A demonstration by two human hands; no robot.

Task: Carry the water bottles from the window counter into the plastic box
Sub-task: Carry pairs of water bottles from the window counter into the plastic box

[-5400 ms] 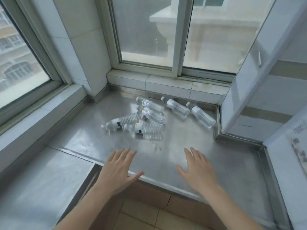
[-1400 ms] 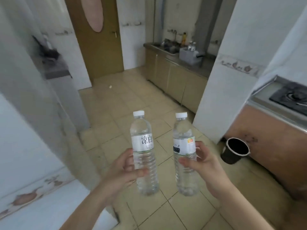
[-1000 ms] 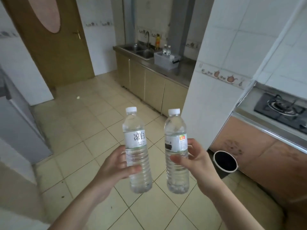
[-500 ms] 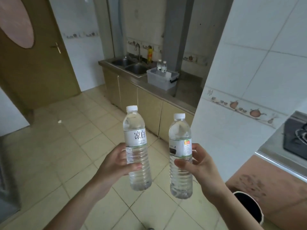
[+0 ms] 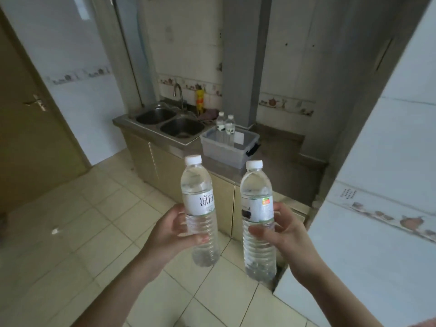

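My left hand [image 5: 168, 232] grips a clear water bottle [image 5: 200, 208] with a white cap and white label, held upright. My right hand [image 5: 286, 237] grips a second upright water bottle [image 5: 257, 213] with a white label bearing a red mark. Both are at chest height over the tiled floor. Ahead, on a steel counter, stands the translucent grey plastic box [image 5: 224, 151] with a black side latch. Two water bottles [image 5: 226, 125] stand upright in its far corner. The window counter is out of view.
A double steel sink [image 5: 169, 122] with a tap lies left of the box on beige cabinets [image 5: 151, 164]. A white tiled wall [image 5: 377, 208] juts in close on my right. A brown door [image 5: 30, 128] stands at the left. Beige floor tiles stretch between.
I took one bottle in each hand at the window counter and turned into the kitchen. Over the last second the box and sink counter have come nearer and more central; the bin dropped out of view.
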